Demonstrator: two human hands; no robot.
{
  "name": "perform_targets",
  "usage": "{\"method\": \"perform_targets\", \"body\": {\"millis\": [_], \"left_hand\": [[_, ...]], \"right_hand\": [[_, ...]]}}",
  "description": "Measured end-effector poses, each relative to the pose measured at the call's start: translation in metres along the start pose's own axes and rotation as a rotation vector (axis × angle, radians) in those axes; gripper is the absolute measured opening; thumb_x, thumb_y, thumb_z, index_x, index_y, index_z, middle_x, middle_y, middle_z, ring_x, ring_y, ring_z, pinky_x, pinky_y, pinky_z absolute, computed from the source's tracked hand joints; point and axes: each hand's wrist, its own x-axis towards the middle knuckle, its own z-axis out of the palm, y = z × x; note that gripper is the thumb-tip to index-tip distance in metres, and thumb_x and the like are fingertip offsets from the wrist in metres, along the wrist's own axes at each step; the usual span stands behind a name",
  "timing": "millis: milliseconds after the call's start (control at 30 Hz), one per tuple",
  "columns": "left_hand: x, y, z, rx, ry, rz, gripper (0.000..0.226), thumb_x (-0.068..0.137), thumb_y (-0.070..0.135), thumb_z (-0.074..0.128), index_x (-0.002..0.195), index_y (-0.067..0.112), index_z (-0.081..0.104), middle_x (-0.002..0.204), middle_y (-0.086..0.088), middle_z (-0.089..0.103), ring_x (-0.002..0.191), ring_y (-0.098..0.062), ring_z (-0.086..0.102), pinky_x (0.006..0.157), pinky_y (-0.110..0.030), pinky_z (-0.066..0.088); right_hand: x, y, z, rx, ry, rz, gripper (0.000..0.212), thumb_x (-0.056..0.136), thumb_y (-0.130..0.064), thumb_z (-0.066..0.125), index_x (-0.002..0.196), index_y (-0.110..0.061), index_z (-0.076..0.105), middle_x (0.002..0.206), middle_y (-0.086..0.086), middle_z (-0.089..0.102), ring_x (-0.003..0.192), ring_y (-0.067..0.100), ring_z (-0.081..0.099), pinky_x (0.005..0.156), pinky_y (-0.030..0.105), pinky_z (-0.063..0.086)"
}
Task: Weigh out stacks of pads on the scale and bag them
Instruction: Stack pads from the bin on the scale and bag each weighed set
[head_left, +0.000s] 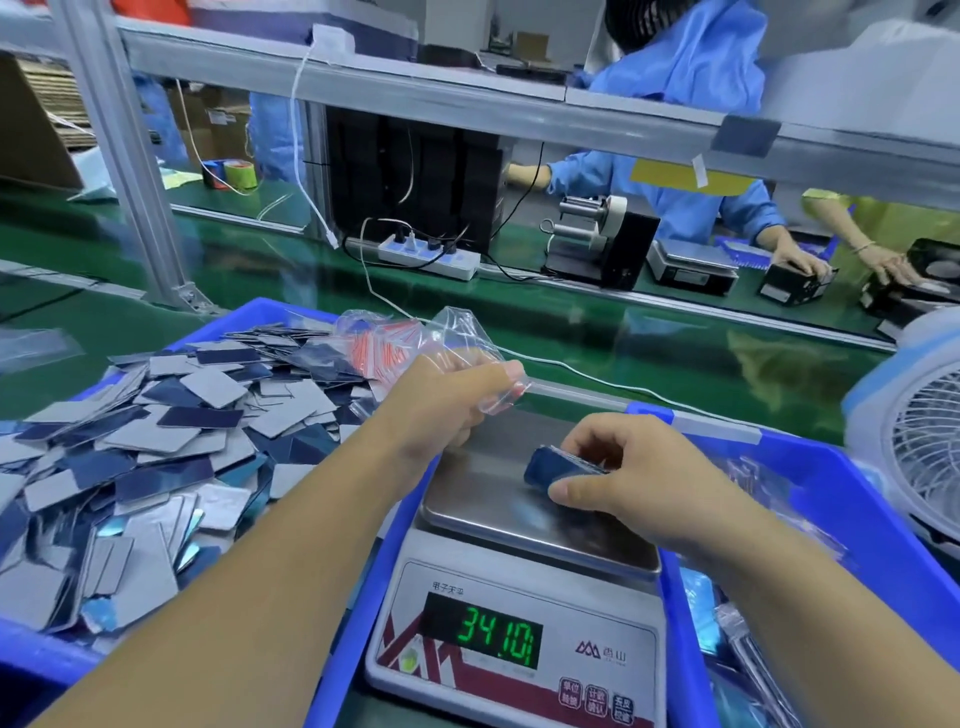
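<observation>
A digital scale (514, 649) stands between two blue bins, its green display lit with digits. On its steel pan (488, 499) lies a small stack of blue pads (558, 465), and my right hand (618, 467) grips it with thumb and curled fingers. Above the pan's far left corner, my left hand (457, 395) pinches a clear plastic bag (498, 400). The blue bin on the left (260, 317) holds a heap of several loose grey and blue pads (156, 447).
A bundle of clear bags with red strips (384, 343) lies on the heap's far edge. A blue bin (883, 519) at right holds bagged items. A white fan (924, 447) stands far right. Across the green conveyor (571, 332), people work beside a power strip (431, 257).
</observation>
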Motion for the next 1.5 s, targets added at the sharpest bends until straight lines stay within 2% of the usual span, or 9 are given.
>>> {"method": "perform_targets", "body": {"millis": [200,400,633,733,833,1067,1267,1400,1500], "left_hand": [[-0.002,-0.003,0.005,-0.159,-0.060,0.037,0.023,0.064,0.047,0.078,0.063,0.026,0.068,0.081,-0.008,0.041,0.051,-0.008,0.030,0.050,-0.022,0.016],[-0.004,-0.006,0.010,-0.157,-0.138,0.045,0.024,0.069,0.052,0.073,0.065,0.028,0.071,0.062,0.006,0.045,0.053,-0.009,0.033,0.053,-0.029,0.021],[-0.006,-0.001,0.007,-0.186,-0.273,0.069,0.044,0.073,0.035,0.069,0.083,-0.007,0.058,0.070,-0.022,0.036,0.060,-0.020,0.021,0.053,-0.029,0.017],[-0.007,0.000,0.007,-0.158,-0.330,0.065,0.014,0.075,0.030,0.070,0.073,0.016,0.069,0.060,0.001,0.041,0.059,-0.014,0.026,0.057,-0.031,0.016],[-0.007,-0.003,0.007,-0.143,-0.350,0.047,0.013,0.084,0.021,0.066,0.078,0.024,0.076,0.060,0.010,0.045,0.059,-0.010,0.030,0.056,-0.026,0.020],[-0.010,-0.002,0.007,-0.145,-0.336,0.029,0.023,0.078,0.019,0.075,0.100,0.015,0.078,0.090,-0.003,0.072,0.074,-0.013,0.054,0.060,-0.021,0.039],[-0.012,0.000,0.007,0.039,-0.398,0.073,0.007,0.083,0.017,0.071,0.080,0.020,0.077,0.078,0.006,0.070,0.074,-0.010,0.056,0.065,-0.026,0.040],[-0.010,0.001,0.010,-0.316,-0.236,0.049,0.011,0.077,0.010,0.072,0.084,0.016,0.079,0.079,0.000,0.069,0.063,-0.006,0.059,0.057,-0.018,0.046],[-0.007,0.001,0.010,-0.458,-0.142,0.081,0.010,0.074,0.008,0.073,0.081,0.013,0.078,0.076,-0.002,0.065,0.059,-0.008,0.054,0.053,-0.019,0.045]], "right_hand": [[-0.004,-0.013,0.010,0.566,0.145,-0.235,0.025,0.064,-0.020,0.081,0.085,-0.019,0.069,0.079,0.003,0.069,0.071,0.013,0.057,0.068,0.029,0.047],[-0.005,-0.014,0.017,0.486,0.322,-0.295,0.025,0.067,-0.024,0.078,0.089,-0.028,0.067,0.082,-0.005,0.069,0.074,0.011,0.060,0.070,0.028,0.048],[-0.007,-0.016,0.016,0.370,0.479,-0.347,0.023,0.070,-0.029,0.075,0.086,-0.040,0.064,0.078,-0.015,0.066,0.066,0.007,0.056,0.060,0.019,0.045],[-0.009,-0.017,0.016,0.467,0.391,-0.319,0.022,0.069,-0.030,0.077,0.088,-0.032,0.067,0.079,-0.007,0.069,0.071,0.015,0.061,0.062,0.025,0.050],[-0.009,-0.018,0.017,0.692,0.231,-0.241,0.021,0.067,-0.018,0.078,0.085,-0.022,0.069,0.074,-0.005,0.068,0.063,0.008,0.058,0.054,0.016,0.044],[-0.008,-0.020,0.011,0.742,0.084,-0.121,0.027,0.057,-0.009,0.079,0.074,-0.026,0.065,0.072,0.004,0.066,0.055,0.012,0.053,0.046,0.018,0.040],[-0.007,-0.018,0.006,0.720,0.059,-0.065,0.042,0.051,-0.004,0.082,0.079,-0.019,0.055,0.069,0.007,0.065,0.054,0.016,0.051,0.044,0.019,0.039],[-0.006,-0.018,0.005,0.804,0.113,-0.083,0.044,0.045,-0.016,0.090,0.082,-0.023,0.067,0.080,-0.001,0.068,0.067,0.018,0.064,0.060,0.028,0.053],[-0.005,-0.018,0.005,0.951,0.126,-0.075,0.031,0.058,-0.006,0.091,0.081,-0.016,0.072,0.074,0.006,0.065,0.065,0.025,0.065,0.067,0.036,0.058]]}}
